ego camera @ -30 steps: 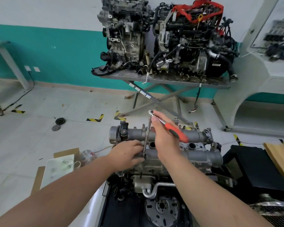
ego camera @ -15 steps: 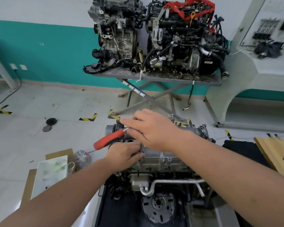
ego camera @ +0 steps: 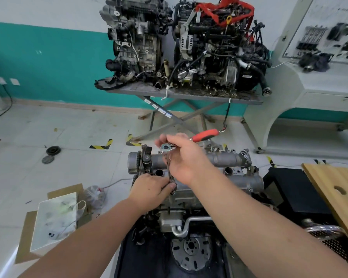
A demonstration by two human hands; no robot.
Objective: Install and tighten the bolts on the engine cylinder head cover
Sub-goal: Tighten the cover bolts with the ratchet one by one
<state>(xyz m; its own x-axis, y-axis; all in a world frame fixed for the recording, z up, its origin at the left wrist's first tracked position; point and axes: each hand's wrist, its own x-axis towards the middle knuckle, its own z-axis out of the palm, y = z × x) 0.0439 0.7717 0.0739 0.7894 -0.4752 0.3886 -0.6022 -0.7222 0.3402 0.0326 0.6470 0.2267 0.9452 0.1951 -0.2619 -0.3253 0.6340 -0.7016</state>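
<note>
The grey cylinder head cover [ego camera: 225, 159] sits on top of the engine in front of me. My right hand [ego camera: 184, 157] grips the head of a ratchet wrench [ego camera: 166, 147]; its red handle [ego camera: 205, 135] points up and to the right. A long extension bar [ego camera: 170, 173] runs down from the ratchet head to the cover's near left edge. My left hand [ego camera: 151, 189] pinches the lower end of that bar, hiding the socket and the bolt under it.
Two engines [ego camera: 181, 43] stand on a scissor table [ego camera: 185, 95] behind. A wooden board [ego camera: 338, 189] lies at the right. On the floor at the left are cardboard, a white tray [ego camera: 54, 219] with small parts and a plastic bag [ego camera: 94, 195].
The red handle swung from the right over to the left and is now back at the upper right. My left hand stayed on the bar's lower end.
</note>
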